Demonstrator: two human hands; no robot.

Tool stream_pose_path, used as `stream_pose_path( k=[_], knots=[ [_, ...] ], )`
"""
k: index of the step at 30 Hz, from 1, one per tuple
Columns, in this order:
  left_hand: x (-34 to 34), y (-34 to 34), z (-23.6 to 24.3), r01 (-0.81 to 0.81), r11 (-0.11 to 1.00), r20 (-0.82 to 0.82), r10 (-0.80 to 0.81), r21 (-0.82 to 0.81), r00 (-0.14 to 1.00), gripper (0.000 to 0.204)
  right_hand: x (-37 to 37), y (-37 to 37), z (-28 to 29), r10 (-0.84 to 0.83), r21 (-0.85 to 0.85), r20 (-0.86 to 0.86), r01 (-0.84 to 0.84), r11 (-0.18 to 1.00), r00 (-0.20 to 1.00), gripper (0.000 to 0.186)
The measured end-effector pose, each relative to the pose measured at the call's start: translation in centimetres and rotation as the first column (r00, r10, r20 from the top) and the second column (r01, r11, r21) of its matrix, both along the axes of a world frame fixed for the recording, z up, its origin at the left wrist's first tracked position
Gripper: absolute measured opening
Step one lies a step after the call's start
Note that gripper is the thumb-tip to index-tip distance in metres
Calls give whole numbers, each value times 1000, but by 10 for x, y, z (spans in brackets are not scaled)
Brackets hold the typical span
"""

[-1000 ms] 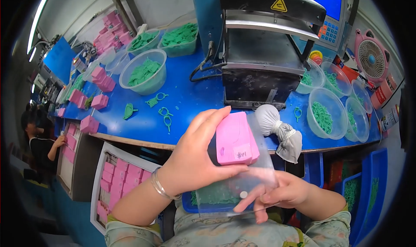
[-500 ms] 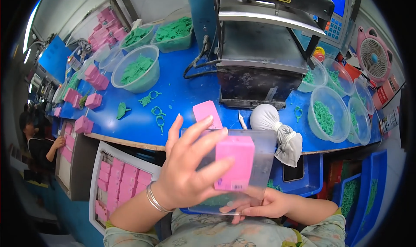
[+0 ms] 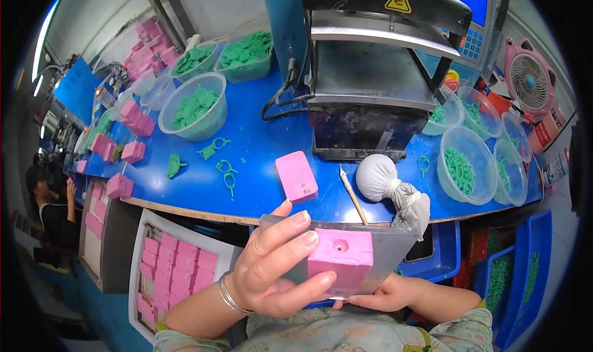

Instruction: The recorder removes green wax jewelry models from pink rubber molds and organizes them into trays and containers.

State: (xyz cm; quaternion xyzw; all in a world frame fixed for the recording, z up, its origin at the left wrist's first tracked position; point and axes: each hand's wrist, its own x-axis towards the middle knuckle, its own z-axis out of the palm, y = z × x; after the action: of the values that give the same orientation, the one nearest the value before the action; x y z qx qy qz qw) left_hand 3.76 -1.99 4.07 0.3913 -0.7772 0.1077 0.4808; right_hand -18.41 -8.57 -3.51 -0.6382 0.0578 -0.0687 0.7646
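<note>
A pink block (image 3: 340,267) with a round hole in its top face is set on a clear plate (image 3: 394,247), low and just right of centre in the frame. Its left side is touched by the left hand (image 3: 278,265), whose fingers are loosely spread and half open; whether the block is truly gripped or only steadied cannot be told from this angle. The near edge of the plate is held by the right hand (image 3: 384,294), its fingers closed on it and partly hidden underneath.

Beyond the hands, a second pink block (image 3: 296,175) is placed on the blue table (image 3: 265,166) near the middle of the frame. To its right, a pointed tool with a wooden handle (image 3: 354,199) is laid beside a tied white cloth pouch (image 3: 375,178). Green pieces (image 3: 175,166) are scattered to the left of centre. At upper centre, a dark press (image 3: 370,126) is seen, and at lower left more pink blocks (image 3: 185,253) are kept in a white-rimmed tray (image 3: 227,253). A co-worker (image 3: 60,219) is seated at far left.
</note>
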Motion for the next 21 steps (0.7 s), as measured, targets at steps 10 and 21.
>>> stream_pose_path(
  k=[10,21],
  knots=[
    [33,-25,-7,-273,896,-223,363,352,905,51,-15,-20,86,128,649,72,-144,747,989,71],
    [34,-65,-27,-439,699,195,404,564,894,46,-2,-60,135,-283,576,80,187,796,956,77]
  ],
)
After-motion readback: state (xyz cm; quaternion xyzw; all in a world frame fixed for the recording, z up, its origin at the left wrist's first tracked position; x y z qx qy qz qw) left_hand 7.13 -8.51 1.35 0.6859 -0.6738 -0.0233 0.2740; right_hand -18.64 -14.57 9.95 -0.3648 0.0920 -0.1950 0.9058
